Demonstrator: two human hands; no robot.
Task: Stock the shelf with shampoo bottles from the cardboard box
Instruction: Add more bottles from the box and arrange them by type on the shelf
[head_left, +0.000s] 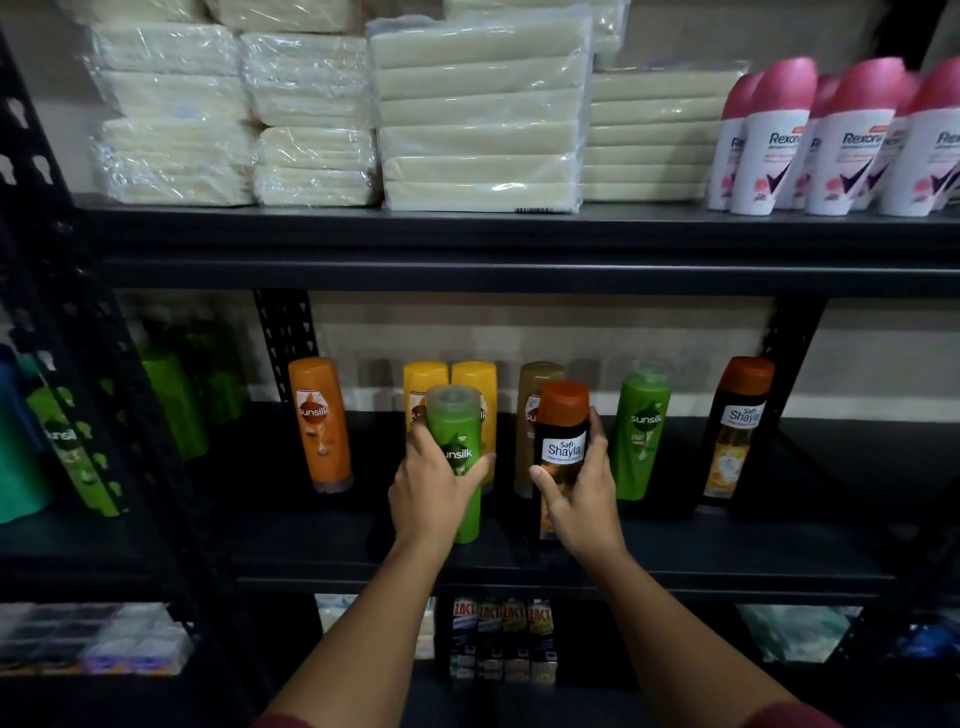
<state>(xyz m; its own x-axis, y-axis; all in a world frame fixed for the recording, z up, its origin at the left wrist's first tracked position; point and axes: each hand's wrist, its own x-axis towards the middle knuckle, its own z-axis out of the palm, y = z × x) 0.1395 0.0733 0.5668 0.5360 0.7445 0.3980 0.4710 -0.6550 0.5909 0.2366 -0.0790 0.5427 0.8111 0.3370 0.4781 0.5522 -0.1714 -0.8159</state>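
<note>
Bottles fill part of the dark middle shelf (519, 564) in the head view: orange, yellow, brown, green and black ones stand along the back. The left hand (431, 493) grips a green shampoo bottle (460, 457). The right hand (582, 493) grips a black bottle with an orange cap (561, 441). Both sit near the front edge. I think stocking is partly done. The cardboard box is not in sight.

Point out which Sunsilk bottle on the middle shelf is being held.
The green Sunsilk bottle in the left hand; the orange bottle and the other green bottle stand untouched farther back.
</note>
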